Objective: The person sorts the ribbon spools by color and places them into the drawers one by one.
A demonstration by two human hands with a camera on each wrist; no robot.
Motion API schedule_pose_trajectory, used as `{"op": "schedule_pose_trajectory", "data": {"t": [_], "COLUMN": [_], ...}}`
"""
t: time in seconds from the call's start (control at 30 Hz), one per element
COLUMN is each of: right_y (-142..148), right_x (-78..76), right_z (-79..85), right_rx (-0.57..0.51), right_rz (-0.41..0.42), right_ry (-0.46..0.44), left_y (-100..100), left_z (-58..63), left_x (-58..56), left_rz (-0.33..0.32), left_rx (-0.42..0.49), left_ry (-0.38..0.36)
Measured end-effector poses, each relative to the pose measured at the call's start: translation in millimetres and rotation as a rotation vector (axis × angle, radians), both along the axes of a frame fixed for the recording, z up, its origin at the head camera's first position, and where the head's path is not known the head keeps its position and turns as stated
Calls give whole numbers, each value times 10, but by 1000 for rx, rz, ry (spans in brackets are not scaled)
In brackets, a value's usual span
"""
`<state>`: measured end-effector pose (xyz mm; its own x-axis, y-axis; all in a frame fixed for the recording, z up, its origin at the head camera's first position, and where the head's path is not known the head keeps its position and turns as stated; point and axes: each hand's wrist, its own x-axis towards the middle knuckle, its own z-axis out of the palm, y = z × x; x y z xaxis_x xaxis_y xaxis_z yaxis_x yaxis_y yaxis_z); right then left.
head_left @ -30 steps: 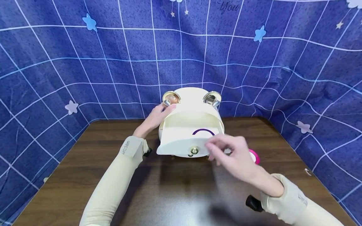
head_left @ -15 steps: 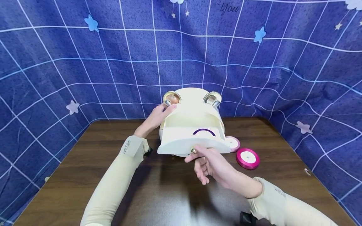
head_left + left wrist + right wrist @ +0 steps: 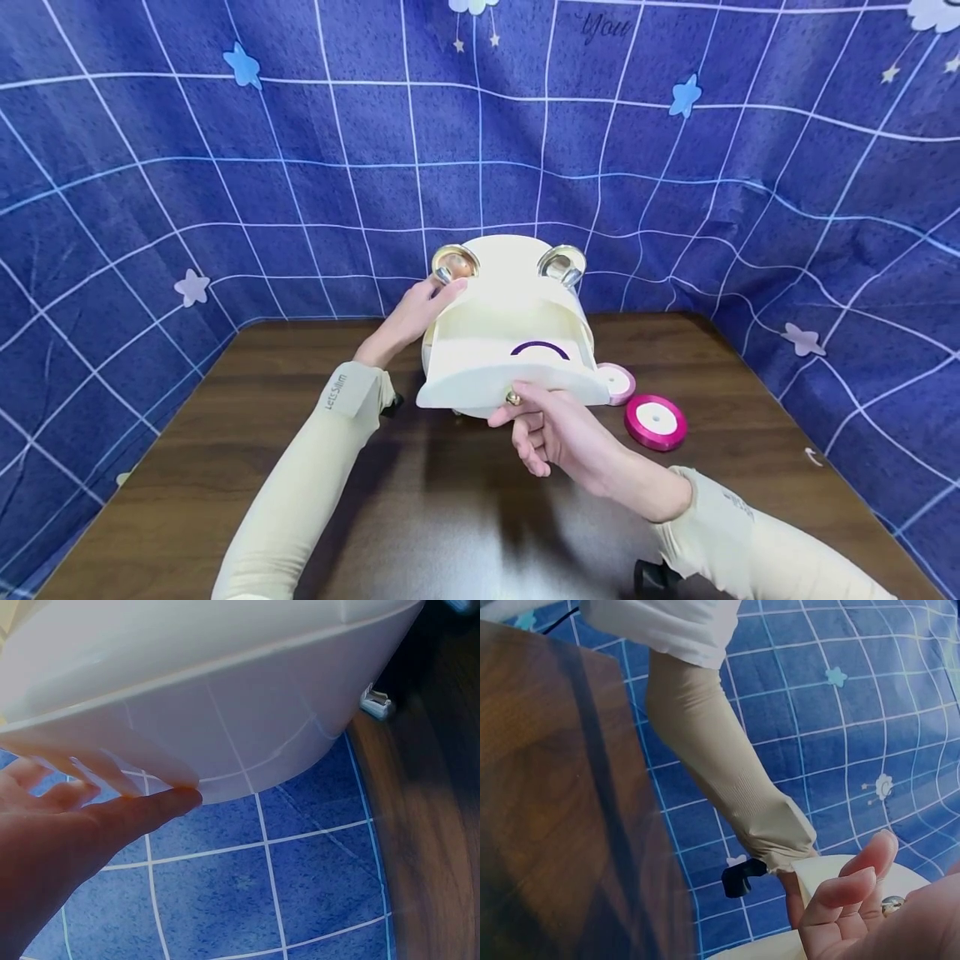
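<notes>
A white rounded cabinet (image 3: 513,254) with two shiny bell-shaped cups (image 3: 455,262) on its top stands on the table. Its drawer (image 3: 465,387) is pulled out, and the purple rim of a round thing (image 3: 540,346) shows inside. My left hand (image 3: 408,321) rests against the cabinet's left side near the left cup; in the left wrist view its fingertips touch the glossy wall (image 3: 247,727). At the drawer front, my right hand (image 3: 570,437) pinches the small gold knob (image 3: 513,398) between thumb and forefinger. Its other fingers hang loosely curled below.
Right of the cabinet, a pink ribbon spool (image 3: 617,383) lies partly behind the drawer, with a magenta ribbon spool (image 3: 656,422) in front of it. The brown wood table (image 3: 322,492) meets a blue gridded cloth (image 3: 337,192) at the back and sides.
My right hand has moved left from beside the drawer's right end to its knob and taken hold, uncovering both spools. The left hand and the drawer have stayed about where they were.
</notes>
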<state>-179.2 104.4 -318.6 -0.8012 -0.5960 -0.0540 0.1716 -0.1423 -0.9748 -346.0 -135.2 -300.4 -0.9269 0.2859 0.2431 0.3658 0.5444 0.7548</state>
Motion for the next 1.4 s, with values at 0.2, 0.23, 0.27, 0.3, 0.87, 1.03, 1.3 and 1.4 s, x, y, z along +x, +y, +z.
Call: {"op": "schedule_pose_trajectory", "data": {"t": [0.2,0.23,0.27,0.3,0.87,1.03,1.3,1.4], "right_y": [-8,-9,-10,-11,-41,-59,-83,-89], "right_x": [-53,-67,-81,-95,-317,-412,-570,-619], "right_z": [-14,-11,-8,-4,45,49,61,63], "right_rx": [3,6,9,10,31,40,49,41], "right_rz": [-6,-8,-10,-11,-56,-74,-111,-117], "right_ry": [-3,-4,-6,-7,-42,-47,-37,-35], "left_y": [3,4,3,3,10,4,5,2], "left_z": [-12,-11,-11,-10,-17,-16,-27,-30], "left_x": [24,23,21,17,-8,-4,-18,-28], "left_rz": [-4,-4,-3,-2,-8,-4,0,4], "left_rx": [13,13,12,14,2,-1,1,4], "left_ry": [-17,-15,-10,-6,22,19,33,31]}}
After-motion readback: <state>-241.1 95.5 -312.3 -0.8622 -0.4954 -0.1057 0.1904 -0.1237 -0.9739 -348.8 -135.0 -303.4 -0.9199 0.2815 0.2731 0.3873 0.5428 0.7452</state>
